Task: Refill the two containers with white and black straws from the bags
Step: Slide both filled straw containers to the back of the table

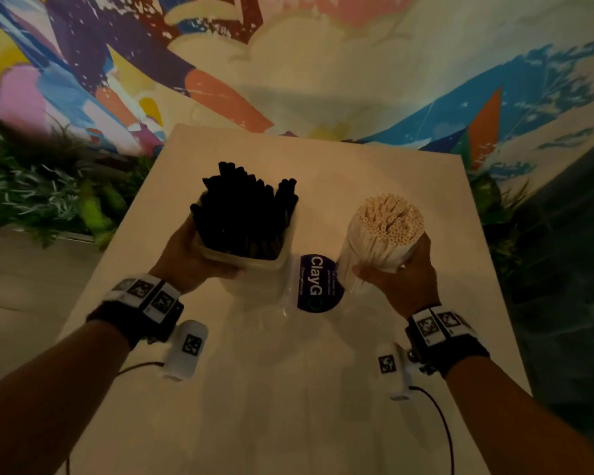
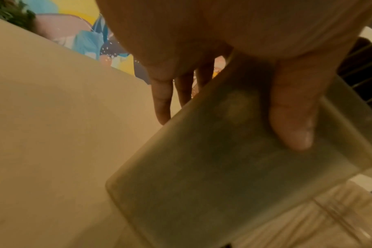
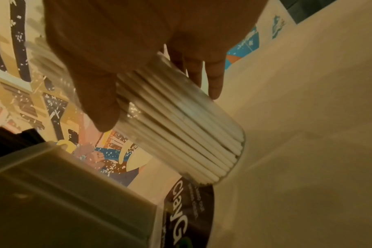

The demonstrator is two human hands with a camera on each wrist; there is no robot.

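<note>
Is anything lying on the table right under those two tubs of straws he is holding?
Yes. A clear bag with a dark round label lies on the table, between and partly beneath the square tub in the left hand and the round tub in the right hand.

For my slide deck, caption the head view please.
Left hand holds the square container of black straws; right hand holds the white straws above the table.

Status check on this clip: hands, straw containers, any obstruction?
Left hand grips square frosted container of black straws. Right hand grips round clear container of white straws. Nothing obstructing.
</note>
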